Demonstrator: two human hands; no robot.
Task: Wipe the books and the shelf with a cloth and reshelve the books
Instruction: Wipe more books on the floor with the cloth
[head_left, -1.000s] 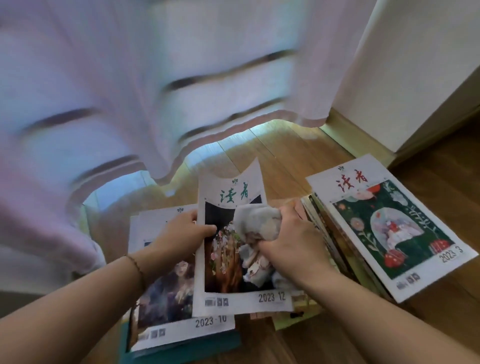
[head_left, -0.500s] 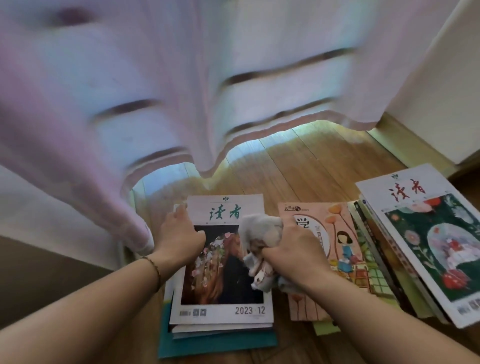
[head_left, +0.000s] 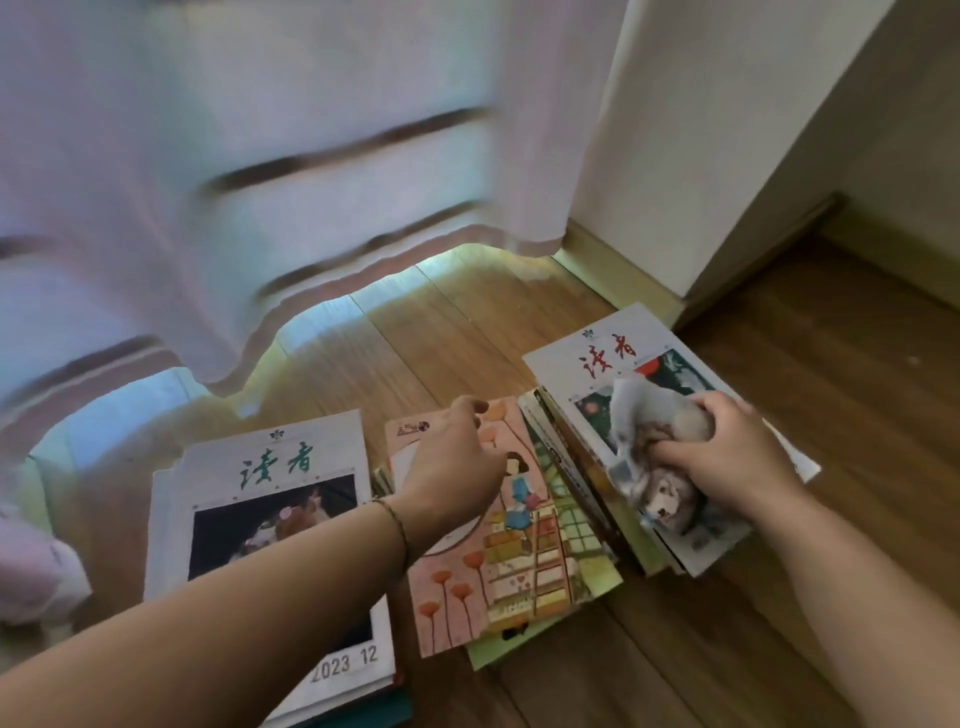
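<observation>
Three groups of magazines lie on the wooden floor. At the left is a stack topped by the 2023-12 issue (head_left: 270, 499) with a dark cover. In the middle lies a pink illustrated magazine (head_left: 519, 561). At the right is a slanted pile topped by a white issue with red characters (head_left: 597, 358). My right hand (head_left: 727, 457) grips a crumpled grey-white cloth (head_left: 654, 441) and presses it on that top right issue. My left hand (head_left: 457, 467) hovers over the pink magazine with fingers loosely bent, holding nothing.
A pale pink curtain (head_left: 260, 182) hangs over the floor behind the magazines. A white wall corner (head_left: 701, 156) with a skirting board stands at the back right. Bare wooden floor (head_left: 831, 389) lies to the right. No shelf shows in this view.
My right hand carried the cloth from the 2023-12 issue over to the right pile's top issue. My left hand let go of the 2023-12 issue and moved over the pink magazine.
</observation>
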